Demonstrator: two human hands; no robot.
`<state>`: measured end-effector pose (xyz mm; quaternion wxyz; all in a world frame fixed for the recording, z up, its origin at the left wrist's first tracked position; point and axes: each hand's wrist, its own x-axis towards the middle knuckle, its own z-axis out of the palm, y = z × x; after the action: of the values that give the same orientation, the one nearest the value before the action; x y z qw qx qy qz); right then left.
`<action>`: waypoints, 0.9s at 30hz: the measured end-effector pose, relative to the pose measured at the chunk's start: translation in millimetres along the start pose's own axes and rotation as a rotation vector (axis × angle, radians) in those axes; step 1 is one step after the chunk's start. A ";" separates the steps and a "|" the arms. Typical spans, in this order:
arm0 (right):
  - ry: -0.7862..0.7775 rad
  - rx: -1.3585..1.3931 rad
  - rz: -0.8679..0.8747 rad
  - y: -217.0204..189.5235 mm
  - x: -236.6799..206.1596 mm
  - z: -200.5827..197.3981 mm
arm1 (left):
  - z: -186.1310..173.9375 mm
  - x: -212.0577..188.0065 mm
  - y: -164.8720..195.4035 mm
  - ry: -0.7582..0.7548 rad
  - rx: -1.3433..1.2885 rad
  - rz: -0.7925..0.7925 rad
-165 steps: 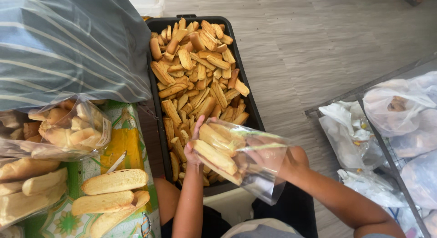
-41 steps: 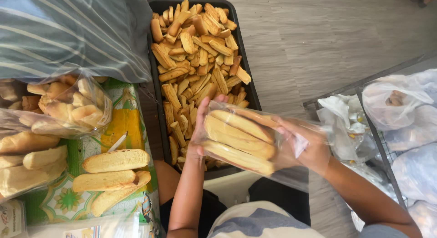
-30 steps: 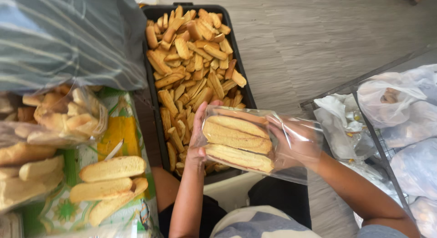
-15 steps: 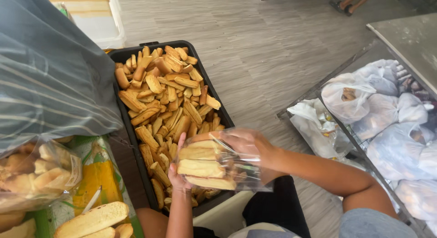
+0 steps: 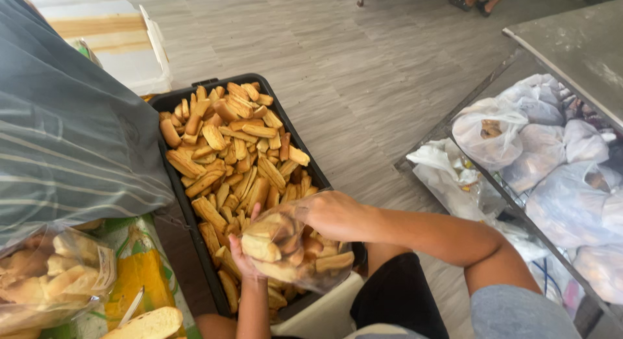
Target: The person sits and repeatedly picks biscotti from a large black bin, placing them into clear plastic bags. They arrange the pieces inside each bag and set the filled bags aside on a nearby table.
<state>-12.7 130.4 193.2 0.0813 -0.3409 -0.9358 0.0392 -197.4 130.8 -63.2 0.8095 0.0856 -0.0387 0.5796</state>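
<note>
both hands grip a clear bag of rusks [image 5: 292,251] just above the black crate of rusks [image 5: 227,157]: the left hand [image 5: 243,258] cups it from beneath, the right hand [image 5: 331,212] clamps its top. a slack top could spill pieces. the bag's mouth is hidden under the right hand.

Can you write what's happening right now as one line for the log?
left hand: under clear bag of rusks | right hand: gripping bag top | place: above black crate of rusks | nearby: filled bag at left
</note>
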 end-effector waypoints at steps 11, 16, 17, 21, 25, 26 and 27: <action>-0.146 0.194 -0.273 -2.1 -23.1 -42.8 | 19.6 33.9 -3.1 0.096 0.009 -0.079; 0.058 0.177 -0.399 5.7 -24.0 -9.0 | -24.1 27.5 9.4 0.018 -0.043 -0.036; 0.083 0.207 -0.375 3.5 -24.5 -4.9 | -34.2 21.6 12.0 0.031 -0.076 -0.016; 0.159 0.266 -0.300 -16.9 -28.1 1.8 | -65.4 22.7 18.7 -0.077 -0.222 0.037; 0.383 0.504 -0.311 -43.8 -36.7 8.9 | -75.5 25.7 26.2 -0.185 -0.280 0.035; 0.392 0.519 -0.297 -48.0 -41.0 10.7 | -76.3 25.1 27.5 -0.149 -0.250 0.045; 0.405 0.532 -0.281 -50.5 -45.9 11.8 | -76.5 24.2 28.3 -0.115 -0.220 0.050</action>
<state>-12.1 62.0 182.3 0.3555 -0.1767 -0.8955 0.2014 -219.0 176.3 -131.8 0.7956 0.0283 -0.1505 0.5861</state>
